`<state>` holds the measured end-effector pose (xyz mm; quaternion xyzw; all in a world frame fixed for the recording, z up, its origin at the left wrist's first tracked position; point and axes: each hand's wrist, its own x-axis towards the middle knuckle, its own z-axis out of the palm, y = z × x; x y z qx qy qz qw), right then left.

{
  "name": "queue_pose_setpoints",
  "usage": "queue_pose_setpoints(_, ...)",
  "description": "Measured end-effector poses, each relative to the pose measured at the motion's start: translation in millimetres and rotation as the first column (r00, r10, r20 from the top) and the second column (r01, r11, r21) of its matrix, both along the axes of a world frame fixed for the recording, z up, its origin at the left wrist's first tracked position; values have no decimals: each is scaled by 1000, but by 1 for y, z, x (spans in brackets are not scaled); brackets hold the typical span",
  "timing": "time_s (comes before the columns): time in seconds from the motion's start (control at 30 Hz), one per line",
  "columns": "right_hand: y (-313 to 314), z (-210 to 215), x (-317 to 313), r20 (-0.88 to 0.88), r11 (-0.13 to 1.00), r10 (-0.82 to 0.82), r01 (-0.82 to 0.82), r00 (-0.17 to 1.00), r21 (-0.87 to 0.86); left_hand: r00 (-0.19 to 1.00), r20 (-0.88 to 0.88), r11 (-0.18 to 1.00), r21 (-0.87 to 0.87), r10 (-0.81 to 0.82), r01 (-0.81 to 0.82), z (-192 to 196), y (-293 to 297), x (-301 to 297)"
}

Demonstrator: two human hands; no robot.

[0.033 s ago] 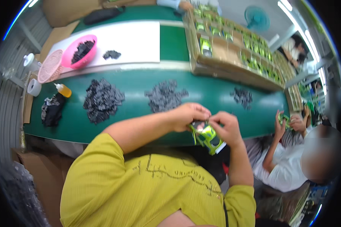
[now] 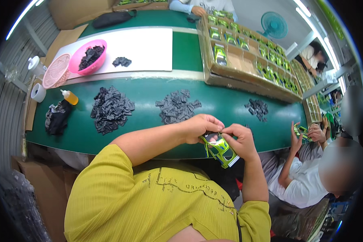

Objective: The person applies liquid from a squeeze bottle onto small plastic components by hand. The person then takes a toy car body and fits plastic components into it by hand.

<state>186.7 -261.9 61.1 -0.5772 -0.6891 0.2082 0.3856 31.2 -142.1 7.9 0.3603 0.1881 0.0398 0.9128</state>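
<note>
Here's the shirt (image 2: 141, 209), a bright mustard yellow with a touch of green, fine ribs running right through the cloth! 2 short sleeves, left sleeve (image 2: 103, 175) and right sleeve (image 2: 255, 215), loose and plain. Across the front goes a dark stepped print (image 2: 175, 185), lettering beside it, tiny glints near 1 end. A small notch at the neckline, a thin black cord (image 2: 240, 232), and 2 bare forearms below!

Fisheye at head height — downward, close over both hands (image 2: 200, 128) (image 2: 242, 140)
</note>
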Motion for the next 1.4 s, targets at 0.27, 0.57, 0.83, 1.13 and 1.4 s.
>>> queue_pose_setpoints(0.27,-3,-10,9,-324,940,-244,141,914,-310,1000,12,1000,-4,22,-22,7,-4,-5)
queue_pose_setpoints(0.57,-22,7,-36,-259,883,-353,411,899,225,796,278,802,125,537,-584,30,19,-10)
queue_pose_setpoints(0.83,-6,-12,-76,8,901,-369,356,929,246,750,332,764,115,573,-635,30,10,-11)
queue_pose_setpoints(1.13,10,-33,-68,109,804,-338,226,935,551,724,280,742,59,630,-668,26,0,-12)
queue_pose_setpoints(1.4,-16,-24,-72,-680,913,-382,371,626,-172,725,285,747,44,627,-663,24,6,-11)
